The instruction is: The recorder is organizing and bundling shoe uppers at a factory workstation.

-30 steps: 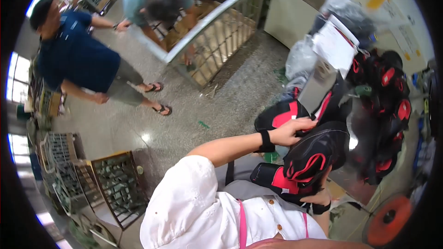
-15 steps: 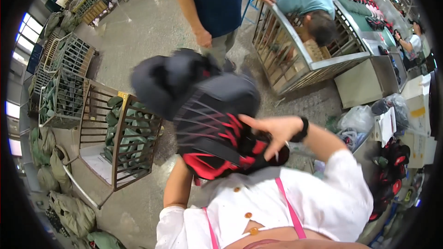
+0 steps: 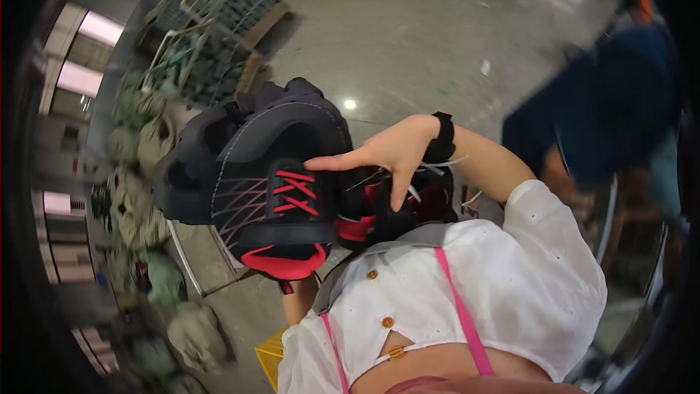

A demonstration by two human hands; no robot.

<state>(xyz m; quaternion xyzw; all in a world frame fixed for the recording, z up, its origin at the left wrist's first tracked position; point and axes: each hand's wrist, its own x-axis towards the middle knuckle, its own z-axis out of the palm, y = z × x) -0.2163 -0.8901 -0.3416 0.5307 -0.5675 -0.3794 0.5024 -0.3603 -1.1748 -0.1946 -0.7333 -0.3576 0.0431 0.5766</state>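
Note:
A bulky stack of black and dark grey shoe uppers [image 3: 273, 175] with red laces and red collar lining is held up against my chest. More black and red uppers [image 3: 419, 208] with loose white strings lie at its right side. My right hand [image 3: 390, 157], a black band at its wrist, reaches over these from the right. Its index finger extends along the laced upper and its thumb points down, spread apart; the other fingers are partly hidden. My left forearm [image 3: 300, 303] goes up beneath the stack, which hides my left hand.
Metal crates [image 3: 208, 58] with green pieces stand at the far left. Drab green sacks [image 3: 135, 208] line the left side, and a yellow crate [image 3: 271, 357] is below my left arm. A blurred person in dark blue [image 3: 598, 106] is at the right, over grey floor [image 3: 408, 36].
My view has swung left, so the dark blue-clad person is now at the right edge. The stack has turned, showing the red laces; my right hand stays over it.

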